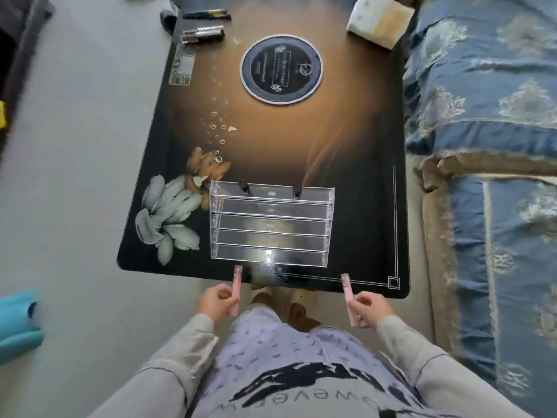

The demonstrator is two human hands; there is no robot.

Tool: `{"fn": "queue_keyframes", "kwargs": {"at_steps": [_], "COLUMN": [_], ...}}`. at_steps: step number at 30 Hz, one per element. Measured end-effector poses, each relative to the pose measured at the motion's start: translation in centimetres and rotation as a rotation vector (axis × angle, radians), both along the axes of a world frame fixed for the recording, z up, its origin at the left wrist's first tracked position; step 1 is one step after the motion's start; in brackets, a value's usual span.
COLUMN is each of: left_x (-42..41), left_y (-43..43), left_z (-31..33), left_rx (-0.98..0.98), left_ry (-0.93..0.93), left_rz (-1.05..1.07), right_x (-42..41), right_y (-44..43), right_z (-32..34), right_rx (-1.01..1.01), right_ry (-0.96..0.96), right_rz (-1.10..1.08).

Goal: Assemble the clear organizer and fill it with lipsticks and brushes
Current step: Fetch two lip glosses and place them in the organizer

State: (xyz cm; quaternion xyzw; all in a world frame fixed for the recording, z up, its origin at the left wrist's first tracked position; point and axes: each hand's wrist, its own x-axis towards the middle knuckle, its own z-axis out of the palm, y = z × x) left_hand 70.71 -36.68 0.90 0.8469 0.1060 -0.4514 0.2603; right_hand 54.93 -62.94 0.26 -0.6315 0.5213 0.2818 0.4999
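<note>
Spreading across the middle of the room, the glossy dark tabotop [301, 140] has an amber glow, printed pale petals and bubbles, and rounded corners. Along its right edge runs a sofa [488, 116] in quilted blue brocade with a fringed trim. Near the tabletop's near edge lies the clear organizer [269, 226], a hard transparent plastic rack of stepped long narrow tiers, flat on its back. A round black disc [281, 69] with a pale rim sits toward the far edge, and slim glittery tubes [203, 34] lie at the far left corner. Just off the near edge, the left hand [215, 301] curls its fingers around a slender pink lipstick [236, 289], and the right hand [372, 307] pinches a second pink stick [349, 298].
</note>
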Motion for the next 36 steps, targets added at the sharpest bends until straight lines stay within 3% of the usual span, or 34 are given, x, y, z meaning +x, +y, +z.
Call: {"fn": "queue_keyframes", "kwargs": {"at_steps": [9,19,24,30,36], "left_x": [2.3,8.5,10.4,12.0,12.7], "left_y": [-2.7,-4.6,-5.4,-5.8,-6.1], "left_z": [0.8,2.1,2.0,1.3,0.2], "left_rx": [-0.077,-0.252,-0.279,-0.335,-0.338], "left_ry": [-0.109,-0.351,-0.522,-0.598,-0.599], "left_rz": [0.010,0.057,0.011,0.002,-0.035], "right_x": [3.9,12.2,15.5,17.4,17.9], "right_y": [-0.1,1.0,1.5,2.6,2.9], "right_z": [2.0,4.0,4.3,3.8,2.4], "right_rx": [-0.152,-0.134,-0.234,-0.420,-0.528], "right_ry": [-0.115,-0.337,-0.446,-0.547,-0.479], "right_rz": [0.194,0.005,0.009,0.077,0.206]}}
